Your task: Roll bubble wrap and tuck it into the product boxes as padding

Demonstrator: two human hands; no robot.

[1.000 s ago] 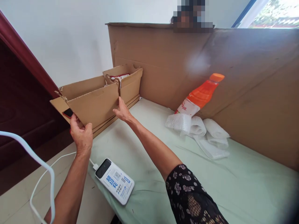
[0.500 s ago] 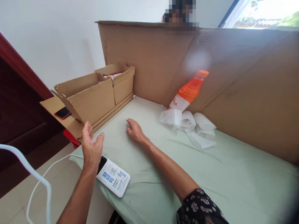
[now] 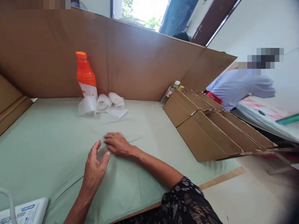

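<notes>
My right hand (image 3: 118, 144) lies palm down on the pale green cloth (image 3: 46, 130) that covers the table, fingers spread, holding nothing. My left hand (image 3: 94, 166) hovers just beside it with fingers apart and empty, thumb close to the right hand's fingers. Rolls of bubble wrap (image 3: 102, 104) lie further back on the cloth, in front of an orange bottle (image 3: 86, 74) standing against the cardboard wall (image 3: 140, 62).
Cardboard boxes (image 3: 205, 127) with open flaps lie at the right edge of the table, a clear bottle (image 3: 170, 91) behind them. A white power bank (image 3: 25, 211) shows at the bottom left. A person in a light blue shirt (image 3: 238, 87) bends over at the right.
The view has swung right, away from the left cardboard boxes. Both hands left the left box and came onto the cloth; my left hand moved next to my right.
</notes>
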